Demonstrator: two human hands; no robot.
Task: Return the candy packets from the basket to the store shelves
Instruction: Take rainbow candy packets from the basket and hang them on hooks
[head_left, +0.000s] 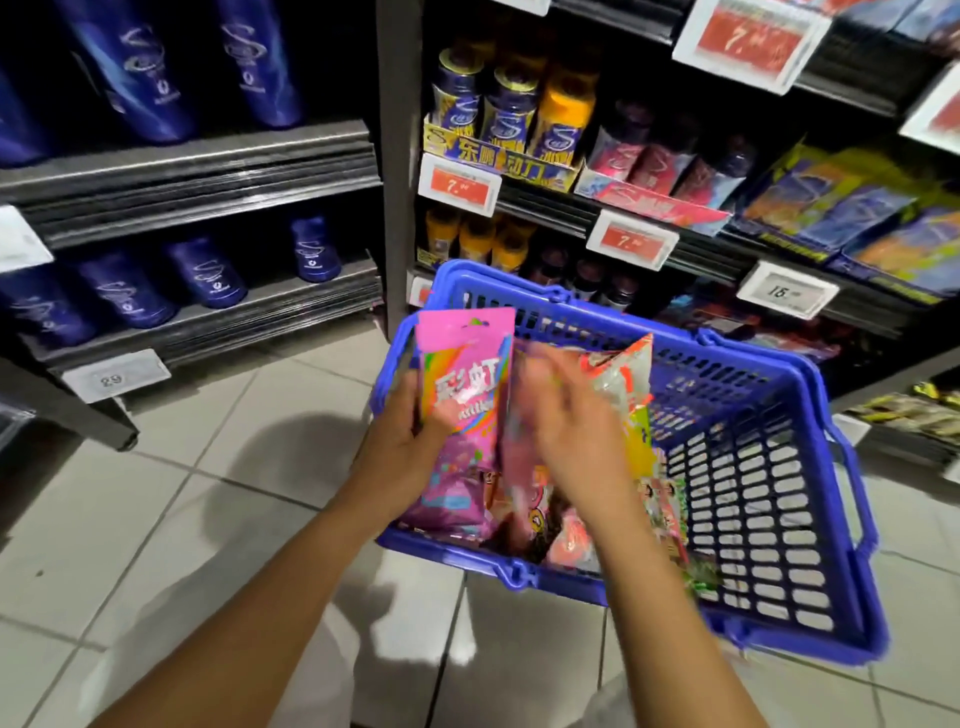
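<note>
The work looked barely begun. The blue plastic lattice-walled basket (769, 467) sat on the pale tiled floor (156, 519) in front of the dark metal store shelves (701, 249), and its near-left corner was still crowded with glossy candy packets. The left hand (400, 447) held a tall pink rainbow-printed foil packet (465, 384) upright at the basket's left edge, the thumb across its front and the fingers curled behind it, so it was lifted but not yet shelved. Beside it a crinkly clear-and-red packet (621, 384) stood propped against the others, and a heap of flat pink and yellow packets (550, 525) lay beneath the hands.

The right hand (566, 431) was smeared by motion above that heap; its fingers seemed spread and relaxed, though whether they touched a packet could not be told.

The basket's right half showed bare grid (rigid moulded plastic, with folded handles along the rim). The packets were thin, slippery film with crimped tops, likely to slide against each other. On the shelves stood bottles with yellow caps (566, 114) and white price tags (460, 184); no open slot for the candy was evident.
</note>
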